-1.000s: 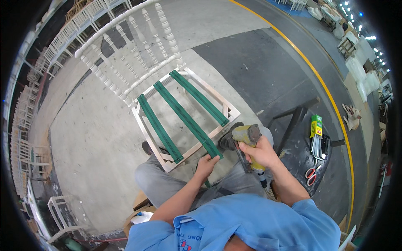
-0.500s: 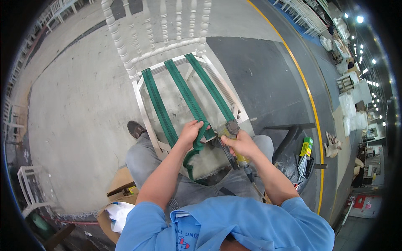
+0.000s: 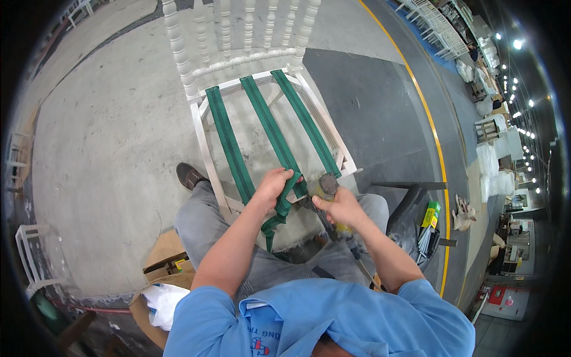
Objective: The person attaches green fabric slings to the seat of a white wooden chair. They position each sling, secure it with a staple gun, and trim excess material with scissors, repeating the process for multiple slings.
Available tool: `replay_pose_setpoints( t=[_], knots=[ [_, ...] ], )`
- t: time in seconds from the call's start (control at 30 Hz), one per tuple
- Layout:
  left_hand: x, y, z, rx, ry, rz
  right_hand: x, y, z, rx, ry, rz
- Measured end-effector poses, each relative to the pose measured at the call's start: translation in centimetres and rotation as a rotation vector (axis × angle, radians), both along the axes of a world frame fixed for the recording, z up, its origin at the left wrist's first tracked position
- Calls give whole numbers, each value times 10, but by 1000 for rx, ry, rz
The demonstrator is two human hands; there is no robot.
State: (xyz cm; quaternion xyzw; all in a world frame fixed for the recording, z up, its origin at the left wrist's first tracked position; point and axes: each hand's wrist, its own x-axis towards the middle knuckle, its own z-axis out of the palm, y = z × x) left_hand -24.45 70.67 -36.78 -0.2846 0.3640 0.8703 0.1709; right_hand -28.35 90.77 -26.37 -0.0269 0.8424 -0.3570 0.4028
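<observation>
Head view: your left hand (image 3: pixel 272 185) grips the middle strap (image 3: pixel 270 128) at the frame (image 3: pixel 205 157) front, right hand (image 3: pixel 340 208) clenches the stapler (image 3: pixel 326 185); slackened tension risks a staple landing near your fingers.

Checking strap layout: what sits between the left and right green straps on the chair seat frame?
Head view: a third green strap, the middle strap, runs between the left strap and right strap. The left hand grips its near end; bare floor shows through the gaps.
</observation>
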Motion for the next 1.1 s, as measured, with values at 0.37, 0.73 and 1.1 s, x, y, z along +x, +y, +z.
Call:
replay_pose_setpoints(
  t=[0.37, 0.73, 1.1],
  knots=[
    [7, -8, 0, 27, 42, -48, 14, -12, 3, -37, -4, 28],
    [19, -8, 9, -119, 136, -184, 14, 36, 57, -276, 53, -186],
    [57, 53, 12, -1315, 548, -556, 21, 324, 124, -48, 264, -886]
  ],
)
